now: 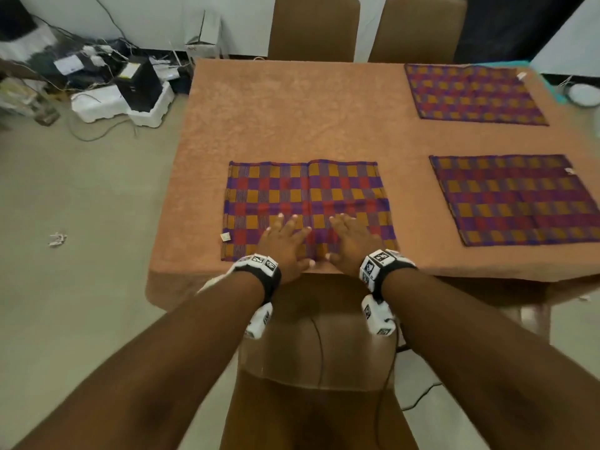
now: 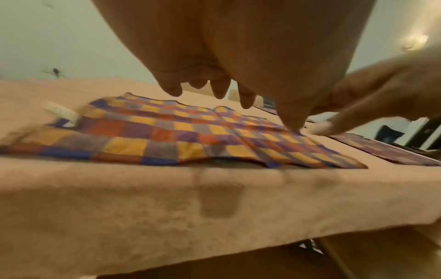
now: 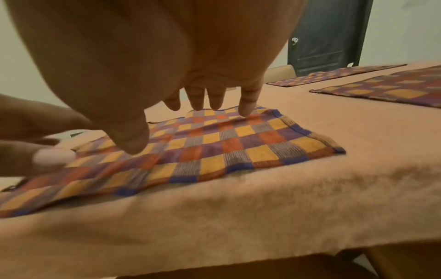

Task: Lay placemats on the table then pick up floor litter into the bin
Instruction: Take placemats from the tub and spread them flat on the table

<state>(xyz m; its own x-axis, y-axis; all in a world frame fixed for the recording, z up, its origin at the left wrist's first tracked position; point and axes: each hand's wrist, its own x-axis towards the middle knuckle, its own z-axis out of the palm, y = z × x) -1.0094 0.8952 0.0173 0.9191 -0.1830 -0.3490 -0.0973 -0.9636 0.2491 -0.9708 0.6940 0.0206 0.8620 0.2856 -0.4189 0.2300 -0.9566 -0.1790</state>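
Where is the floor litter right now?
In the head view, a small crumpled white scrap lies on the floor left of the table, level with the placemat under both hands.

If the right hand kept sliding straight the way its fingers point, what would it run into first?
The right hand would likely cross only the checked placemat it rests on, then bare tablecloth. Nothing seems to block it before the far chairs.

Place: I read home dining room | cloth-covered table (image 1: 292,118), chairs (image 1: 313,27), placemats (image 1: 506,196) | cables and boxes (image 1: 120,92) on floor
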